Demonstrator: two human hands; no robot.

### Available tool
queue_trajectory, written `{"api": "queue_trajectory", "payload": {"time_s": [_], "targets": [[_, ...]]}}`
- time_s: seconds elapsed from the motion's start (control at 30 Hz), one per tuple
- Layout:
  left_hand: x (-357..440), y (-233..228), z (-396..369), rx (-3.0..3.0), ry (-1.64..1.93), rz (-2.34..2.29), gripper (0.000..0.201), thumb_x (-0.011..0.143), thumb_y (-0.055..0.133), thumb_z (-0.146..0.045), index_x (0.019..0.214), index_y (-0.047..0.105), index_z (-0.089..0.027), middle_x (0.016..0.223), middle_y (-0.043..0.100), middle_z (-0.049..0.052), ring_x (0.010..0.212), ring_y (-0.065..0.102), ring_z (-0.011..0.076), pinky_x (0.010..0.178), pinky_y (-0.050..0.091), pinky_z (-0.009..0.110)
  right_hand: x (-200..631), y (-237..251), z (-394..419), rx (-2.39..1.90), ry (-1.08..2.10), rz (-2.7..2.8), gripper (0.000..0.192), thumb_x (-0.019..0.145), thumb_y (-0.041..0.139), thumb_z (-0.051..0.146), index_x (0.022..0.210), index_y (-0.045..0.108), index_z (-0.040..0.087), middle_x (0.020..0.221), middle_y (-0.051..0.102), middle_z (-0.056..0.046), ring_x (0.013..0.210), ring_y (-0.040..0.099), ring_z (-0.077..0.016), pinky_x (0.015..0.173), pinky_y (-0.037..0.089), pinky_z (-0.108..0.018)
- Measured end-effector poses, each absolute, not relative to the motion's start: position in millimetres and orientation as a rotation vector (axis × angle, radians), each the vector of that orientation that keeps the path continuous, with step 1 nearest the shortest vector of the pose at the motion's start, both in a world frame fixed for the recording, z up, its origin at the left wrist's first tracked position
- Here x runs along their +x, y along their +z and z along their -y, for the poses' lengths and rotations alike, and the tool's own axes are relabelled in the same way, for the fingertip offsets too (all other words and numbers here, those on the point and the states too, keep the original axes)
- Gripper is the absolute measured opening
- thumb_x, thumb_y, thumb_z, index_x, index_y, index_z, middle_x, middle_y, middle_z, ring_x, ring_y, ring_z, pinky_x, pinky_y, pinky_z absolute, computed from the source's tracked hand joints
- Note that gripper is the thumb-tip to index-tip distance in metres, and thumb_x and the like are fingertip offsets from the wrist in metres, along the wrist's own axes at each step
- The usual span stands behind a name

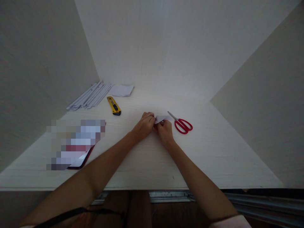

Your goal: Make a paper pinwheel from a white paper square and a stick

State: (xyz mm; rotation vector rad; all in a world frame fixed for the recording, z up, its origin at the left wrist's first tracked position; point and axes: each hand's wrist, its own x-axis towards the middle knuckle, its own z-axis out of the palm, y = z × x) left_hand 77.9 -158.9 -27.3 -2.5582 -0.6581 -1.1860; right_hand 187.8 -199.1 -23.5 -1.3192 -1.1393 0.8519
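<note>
Both my hands meet at the middle of the pale wooden desk (213,158). My left hand (144,125) and my right hand (164,131) pinch a small folded piece of white paper (161,118) between their fingers, low over the desk top. Red-handled scissors (181,124) lie just to the right of my right hand, blades pointing left toward the paper. A yellow utility knife (114,105) lies to the far left of my left hand.
A bundle of rolled white paper sticks (91,95) and a small stack of white paper squares (122,90) sit at the back left. A phone with a dark red case (80,160) lies near the front left. Walls enclose the desk on three sides.
</note>
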Motion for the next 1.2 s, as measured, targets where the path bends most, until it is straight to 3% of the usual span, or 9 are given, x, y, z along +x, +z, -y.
{"api": "queue_trajectory", "payload": {"time_s": [0.3, 0.67, 0.97, 1.2], "targets": [[79, -26, 160, -2.594, -1.291, 0.826, 0.019, 0.081, 0.04, -0.014, 0.073, 0.057, -0.011, 0.075, 0.062, 0.01, 0.082, 0.053, 0.0187, 0.074, 0.038, 0.034, 190, -23, 197, -1.246, 0.923, 1.099, 0.014, 0.065, 0.049, 0.024, 0.056, 0.043, 0.016, 0.045, 0.043, 0.005, 0.038, 0.034, -0.0051, 0.036, 0.023, -0.019], [78, -22, 157, -2.603, -1.434, 1.274, 0.013, 0.076, 0.05, -0.022, 0.07, 0.059, -0.015, 0.081, 0.065, 0.005, 0.083, 0.058, 0.0186, 0.073, 0.03, 0.036, 188, -14, 199, -1.027, 1.081, 1.093, 0.022, 0.071, 0.053, 0.03, 0.079, 0.036, 0.02, 0.051, 0.052, 0.008, 0.033, 0.043, -0.0051, 0.034, 0.026, -0.017], [78, -16, 158, -2.612, -1.568, 1.443, 0.011, 0.074, 0.053, -0.023, 0.07, 0.06, -0.015, 0.081, 0.065, 0.004, 0.078, 0.058, 0.0164, 0.074, 0.033, 0.033, 189, -13, 200, -0.98, 1.089, 1.104, 0.036, 0.068, 0.056, 0.029, 0.091, 0.03, 0.021, 0.057, 0.055, 0.007, 0.038, 0.048, -0.0065, 0.037, 0.031, -0.019], [78, -14, 159, -2.645, -1.61, 1.383, 0.012, 0.074, 0.053, -0.023, 0.068, 0.06, -0.015, 0.08, 0.065, 0.004, 0.076, 0.058, 0.0157, 0.073, 0.035, 0.032, 189, -11, 200, -1.008, 1.046, 1.14, 0.034, 0.07, 0.054, 0.032, 0.089, 0.028, 0.021, 0.052, 0.053, 0.008, 0.034, 0.045, -0.006, 0.033, 0.028, -0.018]]}}
